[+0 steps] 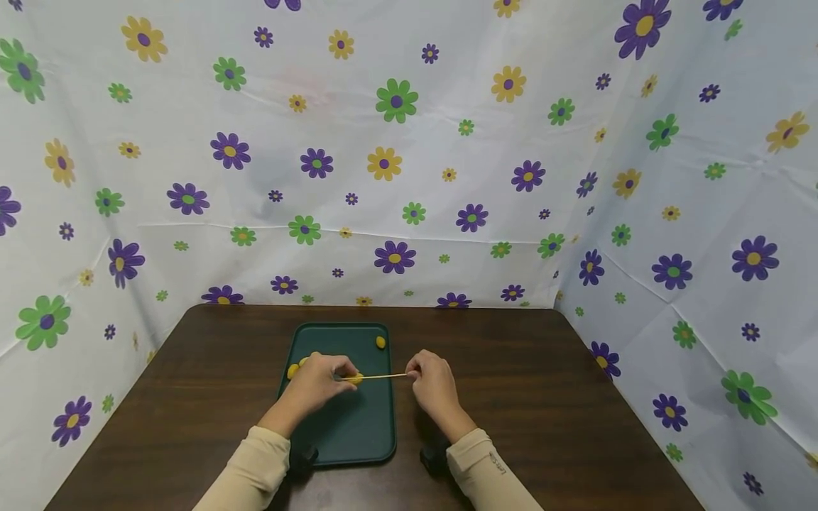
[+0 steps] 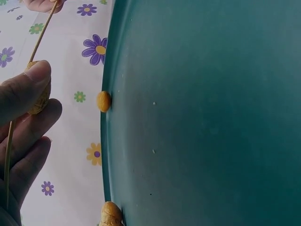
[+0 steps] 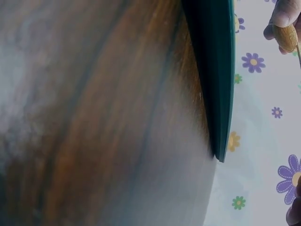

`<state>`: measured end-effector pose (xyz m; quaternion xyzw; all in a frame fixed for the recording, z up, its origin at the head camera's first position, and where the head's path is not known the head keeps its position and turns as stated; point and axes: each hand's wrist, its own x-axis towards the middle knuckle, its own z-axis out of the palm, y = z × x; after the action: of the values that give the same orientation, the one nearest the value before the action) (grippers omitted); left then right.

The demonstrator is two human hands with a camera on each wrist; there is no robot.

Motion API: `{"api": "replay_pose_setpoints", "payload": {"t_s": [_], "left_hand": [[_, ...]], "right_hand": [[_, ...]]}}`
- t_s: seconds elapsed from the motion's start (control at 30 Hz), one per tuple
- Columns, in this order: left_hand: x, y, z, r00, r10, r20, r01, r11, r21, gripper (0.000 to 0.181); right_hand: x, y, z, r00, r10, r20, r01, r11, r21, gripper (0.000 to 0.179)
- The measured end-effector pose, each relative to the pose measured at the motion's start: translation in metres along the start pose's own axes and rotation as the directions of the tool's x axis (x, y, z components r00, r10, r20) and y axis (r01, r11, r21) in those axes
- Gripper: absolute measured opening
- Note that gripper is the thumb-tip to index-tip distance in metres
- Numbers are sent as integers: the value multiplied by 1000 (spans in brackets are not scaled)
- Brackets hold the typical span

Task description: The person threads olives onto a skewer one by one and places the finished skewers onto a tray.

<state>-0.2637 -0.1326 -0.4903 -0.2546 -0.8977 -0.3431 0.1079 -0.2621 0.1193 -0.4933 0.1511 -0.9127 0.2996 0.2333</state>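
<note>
Between thumb and fingertips, my left hand (image 1: 312,387) pinches a small yellow-brown oval piece (image 2: 43,100) with a wrinkled surface. A thin wooden skewer (image 1: 383,376) runs in line with this piece and shows on both sides of it in the left wrist view. My right hand (image 1: 437,389) pinches the skewer's other end, just past the right edge of the green tray (image 1: 358,436). Both hands are raised above table level. In the right wrist view, the gripped piece (image 3: 285,38) is at the upper right, with only a little of the right hand (image 3: 294,211) showing.
One yellow piece (image 1: 380,342) lies at the tray's far right corner. More pieces (image 1: 292,371) lie at its left side, partly behind my left hand. The tray rests on a dark wooden table (image 1: 511,397). Flower-patterned white cloth (image 1: 434,213) stands behind and at both sides.
</note>
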Motion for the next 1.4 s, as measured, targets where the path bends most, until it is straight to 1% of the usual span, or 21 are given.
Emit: {"api": "replay_pose_setpoints", "payload": {"t_s": [0.33,0.5,0.7,0.9,1.13,1.4], "left_hand": [[0,-1,-1,1000,-2,11,2,1000,20,20],[1,0,0,1000,16,13,-17,999,36,21],[2,4,0,999,35,17,-36,998,55,21],[1,8,0,999,32,27,-34,997,70,20],[2,9,0,999,31,28,-33,996,83,20],[2,11,0,998,50,32,-53,994,98,20]], "right_hand": [[1,-1,1,1000,3,1,-3,1000,3,30],[0,0,3,1000,6,0,-6,1000,8,31],[0,0,2,1000,14,4,-14,1000,4,30],[-2,-2,1,1000,25,11,-25,1000,1,29],[-2,-3,2,1000,28,10,-28,999,-19,29],[-3,-6,2,999,35,15,-34,999,-22,29]]}}
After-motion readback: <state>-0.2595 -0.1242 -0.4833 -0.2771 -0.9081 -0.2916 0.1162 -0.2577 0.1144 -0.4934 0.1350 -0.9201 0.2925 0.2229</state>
